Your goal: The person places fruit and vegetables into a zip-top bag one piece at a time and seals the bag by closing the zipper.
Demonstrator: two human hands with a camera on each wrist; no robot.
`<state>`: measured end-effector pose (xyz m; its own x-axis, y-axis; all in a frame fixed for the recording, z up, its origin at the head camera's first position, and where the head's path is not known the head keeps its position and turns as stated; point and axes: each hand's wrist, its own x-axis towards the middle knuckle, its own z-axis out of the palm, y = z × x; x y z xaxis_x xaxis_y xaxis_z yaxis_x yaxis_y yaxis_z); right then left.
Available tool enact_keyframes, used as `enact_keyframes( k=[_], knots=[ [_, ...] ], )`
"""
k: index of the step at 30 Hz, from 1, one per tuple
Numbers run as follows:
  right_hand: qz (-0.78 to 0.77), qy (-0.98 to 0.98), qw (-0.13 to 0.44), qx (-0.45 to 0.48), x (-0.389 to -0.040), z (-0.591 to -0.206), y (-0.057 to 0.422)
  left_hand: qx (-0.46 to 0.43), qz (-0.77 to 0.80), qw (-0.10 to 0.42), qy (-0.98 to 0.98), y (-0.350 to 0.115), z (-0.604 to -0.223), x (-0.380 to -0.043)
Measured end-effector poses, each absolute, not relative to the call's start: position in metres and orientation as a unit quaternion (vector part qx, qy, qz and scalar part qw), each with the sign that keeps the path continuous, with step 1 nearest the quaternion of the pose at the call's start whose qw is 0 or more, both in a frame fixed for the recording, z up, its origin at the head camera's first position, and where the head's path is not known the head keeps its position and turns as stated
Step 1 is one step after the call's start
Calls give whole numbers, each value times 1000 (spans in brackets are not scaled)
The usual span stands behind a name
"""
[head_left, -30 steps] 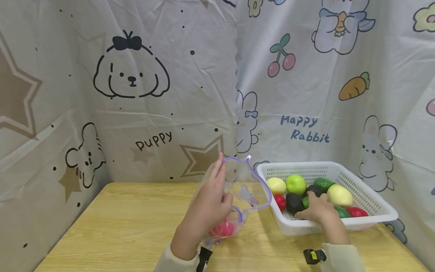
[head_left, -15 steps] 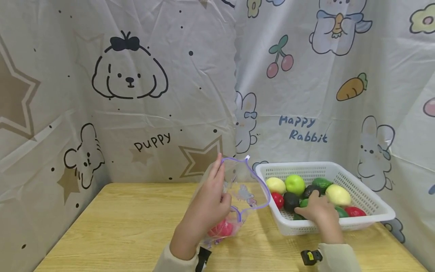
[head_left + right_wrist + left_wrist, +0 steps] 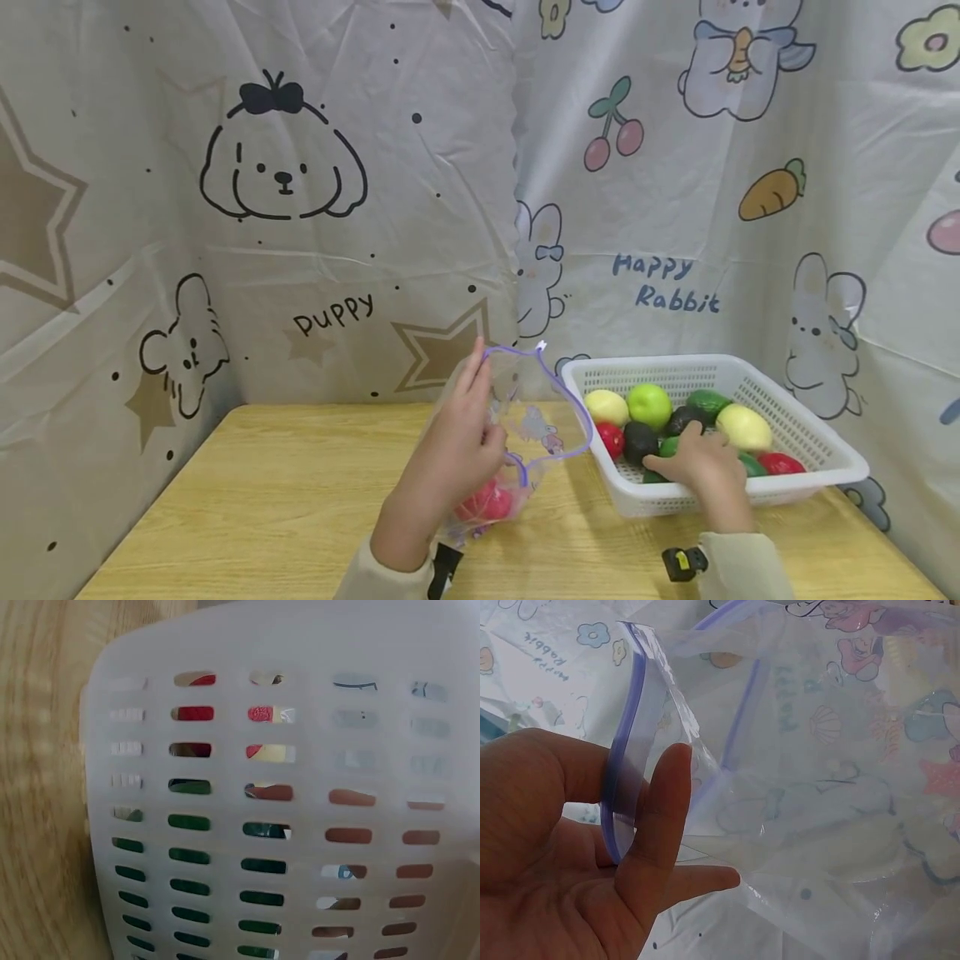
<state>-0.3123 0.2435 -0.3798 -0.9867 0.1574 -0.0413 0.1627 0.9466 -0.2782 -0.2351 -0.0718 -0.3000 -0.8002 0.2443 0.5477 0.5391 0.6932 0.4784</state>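
Clear zip bag (image 3: 542, 433) gapes just left of the white basket (image 3: 660, 502), red things (image 3: 489, 502) in its bottom; the left hand (image 3: 459, 442) grips its purple rim (image 3: 631, 697) between its fingers; the right hand (image 3: 707, 465) reaches into the basket over green produce (image 3: 669, 447), fingertips hidden, so whether it holds anything I cannot tell.
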Motion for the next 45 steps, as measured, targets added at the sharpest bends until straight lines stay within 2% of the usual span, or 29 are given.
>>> enact_keyframes(
  k=[7, 15, 21, 38, 45],
  knots=[
    [-149, 986, -2, 75, -311, -379, 242, -221, -339, 217, -889, -73, -301, -237],
    [-155, 988, 21, -8, -316, -385, 247, -226, -339, 220, -886, -70, -301, -237],
    [-189, 981, 41, -27, -316, -384, 248, -227, -336, 217, -888, -71, -301, -238],
    [-206, 977, -38, -31, -319, -381, 244, -215, -335, 214, -892, -73, -302, -239],
    [-250, 965, -75, -41, -317, -368, 240, -213, -345, 214, -889, -73, -301, -240]
  ],
)
